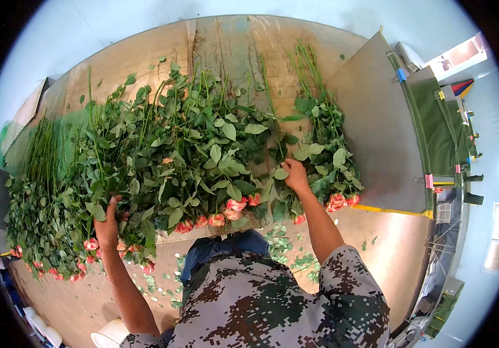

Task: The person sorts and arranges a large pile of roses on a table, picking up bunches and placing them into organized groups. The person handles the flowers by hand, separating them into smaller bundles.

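Many long-stemmed roses with pink-red blooms lie across the workbench, blooms towards me, stems pointing away. On the left, my left hand reaches into the leaves beside an upright-lying rose stem; foliage hides part of its fingers. My right hand pinches the leafy stem of a rose, whose bloom hangs near the bench edge. Between my hands spreads a thick heap of roses. A smaller bunch of roses lies to the right of my right hand.
A grey panel with a yellow lower edge bounds the bench on the right. Green netting lies at the left. Fallen leaves dot the floor, and a white container stands low at left. Green fabric hangs beyond the panel.
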Tool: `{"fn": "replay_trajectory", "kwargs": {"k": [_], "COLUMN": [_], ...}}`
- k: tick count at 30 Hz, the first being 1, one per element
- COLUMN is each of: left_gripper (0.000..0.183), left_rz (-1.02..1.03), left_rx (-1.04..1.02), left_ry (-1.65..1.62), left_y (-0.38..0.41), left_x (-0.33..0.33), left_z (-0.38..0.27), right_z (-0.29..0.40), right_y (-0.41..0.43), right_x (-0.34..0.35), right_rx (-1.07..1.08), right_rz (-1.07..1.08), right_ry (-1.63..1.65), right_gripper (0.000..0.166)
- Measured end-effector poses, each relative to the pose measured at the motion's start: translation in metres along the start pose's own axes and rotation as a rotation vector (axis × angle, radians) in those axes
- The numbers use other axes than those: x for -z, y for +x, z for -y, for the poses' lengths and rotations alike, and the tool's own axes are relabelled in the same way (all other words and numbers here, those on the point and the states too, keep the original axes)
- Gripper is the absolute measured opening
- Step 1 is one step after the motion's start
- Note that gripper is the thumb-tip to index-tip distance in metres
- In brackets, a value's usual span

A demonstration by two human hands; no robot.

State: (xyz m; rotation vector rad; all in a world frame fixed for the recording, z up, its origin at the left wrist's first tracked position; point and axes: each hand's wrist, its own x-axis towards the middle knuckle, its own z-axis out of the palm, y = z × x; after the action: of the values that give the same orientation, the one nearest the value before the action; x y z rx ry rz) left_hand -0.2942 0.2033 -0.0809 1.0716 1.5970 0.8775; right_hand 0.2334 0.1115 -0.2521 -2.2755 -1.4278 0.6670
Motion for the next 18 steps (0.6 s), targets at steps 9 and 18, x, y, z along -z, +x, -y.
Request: {"fn": "replay_trajectory", "kwargs": {"k": [9,18], "left_gripper": [0.030,0.025], "left_rz": [0.012,0.295], "left_rx": [0.060,0.234], "left_ry": [-0.012,-0.383], "left_y": [-0.014,0.006], "left_x": [-0.040,-0.139], "left_z": [-0.002,-0.024], "right_z": [0.055,0.142], "right_y": [-0.024,-0.068], "right_x": [0.042,0.033], "right_rx": [0.040,0.240], "right_rz": [-0.215,-0.332], "right_ry": [-0.029,0.336], "right_gripper": [0.032,0.023]}}
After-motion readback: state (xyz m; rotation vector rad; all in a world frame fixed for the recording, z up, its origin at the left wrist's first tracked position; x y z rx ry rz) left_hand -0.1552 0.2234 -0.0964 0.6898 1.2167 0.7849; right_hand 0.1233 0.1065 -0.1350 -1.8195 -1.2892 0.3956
